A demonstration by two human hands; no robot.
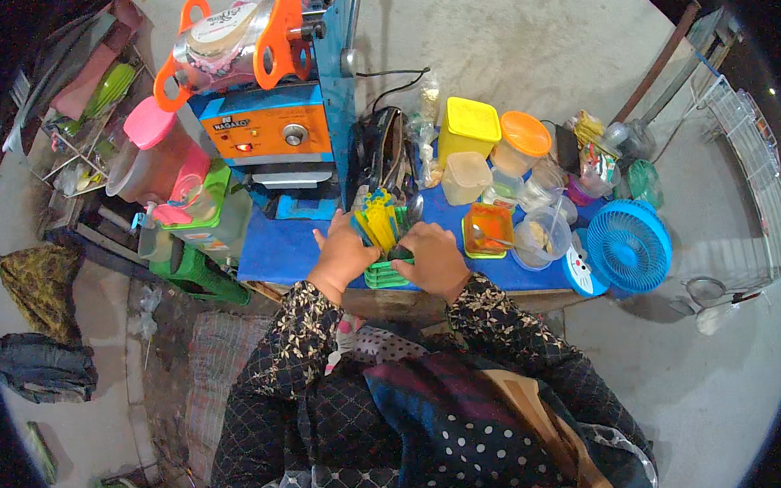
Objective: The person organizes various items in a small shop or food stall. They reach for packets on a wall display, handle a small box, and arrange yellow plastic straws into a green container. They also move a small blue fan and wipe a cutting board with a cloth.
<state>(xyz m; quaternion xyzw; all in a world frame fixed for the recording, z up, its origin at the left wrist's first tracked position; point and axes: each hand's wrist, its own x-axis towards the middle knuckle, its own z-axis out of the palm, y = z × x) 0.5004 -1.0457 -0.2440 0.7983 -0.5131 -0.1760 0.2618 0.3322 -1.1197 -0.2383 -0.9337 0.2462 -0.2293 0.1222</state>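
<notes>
A small green plastic basket (pixel 385 276) stands near the front edge of the blue-topped table, packed with upright yellow drinking straws (pixel 379 223) and a few blue and green ones. My left hand (pixel 345 253) grips the basket's left side, thumb toward the straws and some fingers spread. Against its right side, my right hand (pixel 435 257) curls its fingers on the basket; their tips are partly hidden. A metal spoon (pixel 415 209) rises just behind my right hand.
An orange and blue cup sealing machine (pixel 269 122) stands behind left, beside a pink-lidded drink dispenser (pixel 152 150). To the right sit a yellow tub (pixel 468 127), an orange-lidded container (pixel 521 142), a container of orange sauce (pixel 487 230), clear tubs (pixel 542 236) and a blue fan (pixel 629 247).
</notes>
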